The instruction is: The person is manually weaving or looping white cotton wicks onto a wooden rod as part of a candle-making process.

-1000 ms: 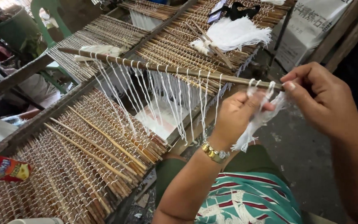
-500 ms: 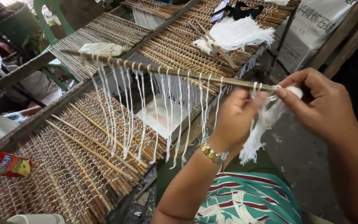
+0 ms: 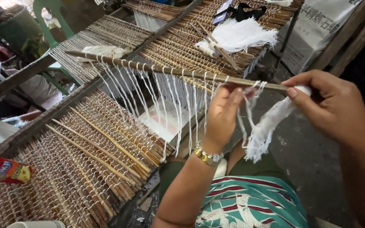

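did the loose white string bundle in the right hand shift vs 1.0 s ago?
Yes. The white string bundle hung under the right hand in front of the left hand; now it hangs lower and right of that hand, against the stick.

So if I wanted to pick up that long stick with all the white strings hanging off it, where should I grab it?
Probably the bare near end of the stick, where the left hand and right hand already pinch it. Come from above or the side: the looped strings hang below along most of its length, so gripping mid-span would likely crush or shift them.
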